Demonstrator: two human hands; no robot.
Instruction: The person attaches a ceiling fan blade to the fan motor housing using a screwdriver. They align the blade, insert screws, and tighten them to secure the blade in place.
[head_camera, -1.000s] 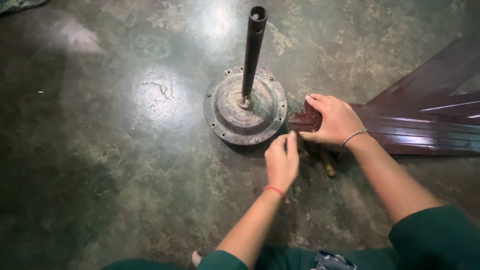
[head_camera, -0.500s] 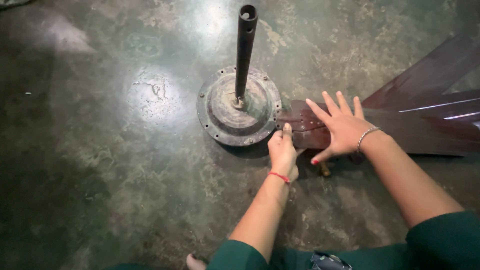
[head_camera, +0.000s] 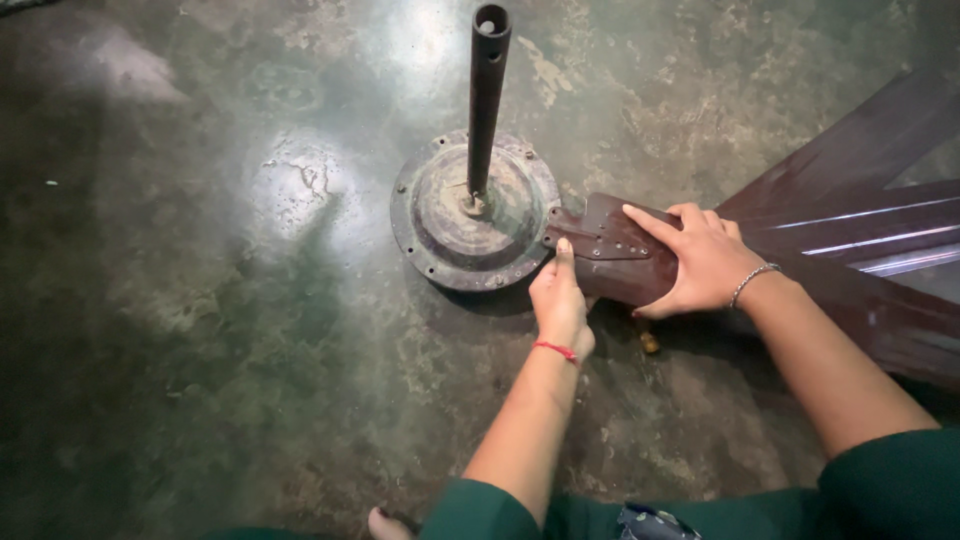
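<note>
Head view, looking down at a mottled green concrete floor (head_camera: 200, 330).

Ceiling fan motor housing (head_camera: 475, 215): round, grey, dusty disc lying flat on the floor just above frame centre. Dark downrod (head_camera: 487, 95) rises from its hub toward 12 o'clock, open end near the top edge.

Fan blade (head_camera: 860, 230): dark maroon, lying flat, extends from the housing toward 3 o'clock. Its metal bracket end (head_camera: 600, 240) touches the housing rim at the 3 o'clock side; a row of small rivets or screws shows on it. More maroon blades (head_camera: 850, 150) lie stacked or fanned at 2 o'clock; count unclear.

Right hand (head_camera: 700, 262): palm down, fingers spread, pressed flat on the blade near the bracket. Thin metal bracelet on the wrist. Not clamped on anything; open and pressing.

Left hand (head_camera: 560, 300): at 5 o'clock of the housing, index finger extended toward the joint between bracket and rim, other fingers curled. Cannot tell whether it grips anything. Red thread on the wrist.

Hands near one another, not touching. A small brass-coloured object (head_camera: 649, 343) lies on the floor between the forearms; kind unclear. Dark green sleeves at the bottom edge.
</note>
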